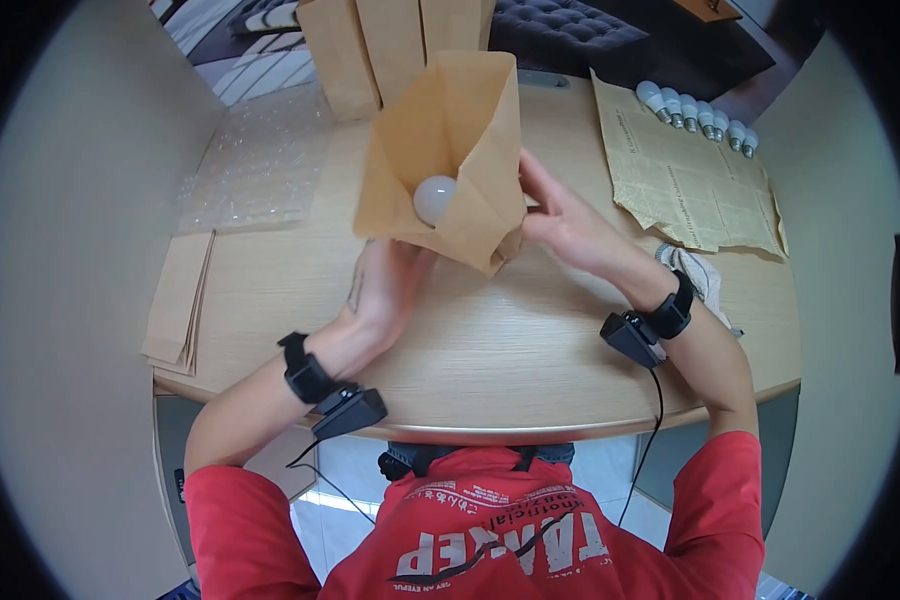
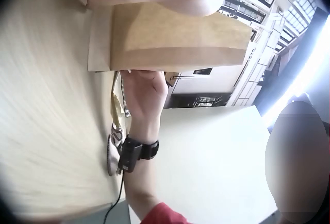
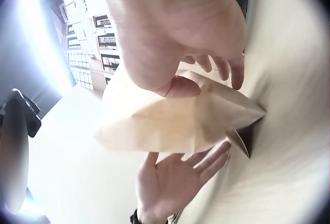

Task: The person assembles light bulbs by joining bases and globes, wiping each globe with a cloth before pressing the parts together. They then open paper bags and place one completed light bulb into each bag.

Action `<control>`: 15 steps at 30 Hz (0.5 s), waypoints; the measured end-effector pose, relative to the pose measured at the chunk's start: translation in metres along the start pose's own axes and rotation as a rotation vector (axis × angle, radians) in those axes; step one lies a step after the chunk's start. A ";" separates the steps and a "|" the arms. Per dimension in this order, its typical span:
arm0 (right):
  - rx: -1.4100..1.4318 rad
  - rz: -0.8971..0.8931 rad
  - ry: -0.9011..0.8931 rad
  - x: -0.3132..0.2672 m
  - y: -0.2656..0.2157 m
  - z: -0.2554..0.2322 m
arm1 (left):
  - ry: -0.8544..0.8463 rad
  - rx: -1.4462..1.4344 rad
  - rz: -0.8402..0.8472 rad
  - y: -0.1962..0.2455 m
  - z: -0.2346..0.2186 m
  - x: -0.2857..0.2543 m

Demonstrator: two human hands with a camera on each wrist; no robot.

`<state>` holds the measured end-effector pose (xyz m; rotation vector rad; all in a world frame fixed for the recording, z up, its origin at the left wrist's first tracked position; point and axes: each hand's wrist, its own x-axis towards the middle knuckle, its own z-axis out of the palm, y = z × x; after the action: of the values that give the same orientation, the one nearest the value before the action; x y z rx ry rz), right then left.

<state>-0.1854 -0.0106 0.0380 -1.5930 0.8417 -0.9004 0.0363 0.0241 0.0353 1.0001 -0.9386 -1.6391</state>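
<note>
A brown paper bag (image 1: pixel 485 200) stands with its mouth open toward the head camera. Inside it lies a white light bulb (image 1: pixel 435 200), its rounded globe showing. My left hand (image 1: pixel 385 290) is at the bag's near left side; in the right wrist view this left hand (image 3: pixel 172 183) has its palm turned to the bag and its fingers stretched out. On the opposite side, my right hand (image 1: pixel 570 225) touches the bag, thumb in front and loosely extended fingers toward the back. The right wrist view shows the bag's lower folds (image 3: pixel 242 116) near the tabletop.
Several upright paper bags (image 1: pixel 390 45) stand at the back. Flat folded bags (image 1: pixel 180 300) lie at left, below clear bubble wrap (image 1: pixel 260 160). At right, several bulbs (image 1: pixel 690 110) line the edge of a printed brown sheet (image 1: pixel 685 180), with a cloth (image 1: pixel 695 275) nearer.
</note>
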 end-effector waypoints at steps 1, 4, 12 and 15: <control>0.001 -0.026 -0.043 -0.001 0.003 0.007 | -0.038 -0.042 -0.015 0.005 0.006 0.005; 0.005 -0.005 -0.063 -0.003 -0.003 0.012 | -0.115 -0.125 -0.035 0.013 0.014 0.025; -0.053 0.027 0.151 -0.002 0.011 0.006 | 0.050 -0.089 0.185 0.000 0.020 0.036; -0.173 -0.099 0.054 0.004 0.017 0.014 | -0.174 -0.081 0.127 0.005 0.028 0.039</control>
<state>-0.1720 -0.0107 0.0202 -1.7793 0.9053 -0.9656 0.0041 -0.0108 0.0428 0.7369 -1.0210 -1.6616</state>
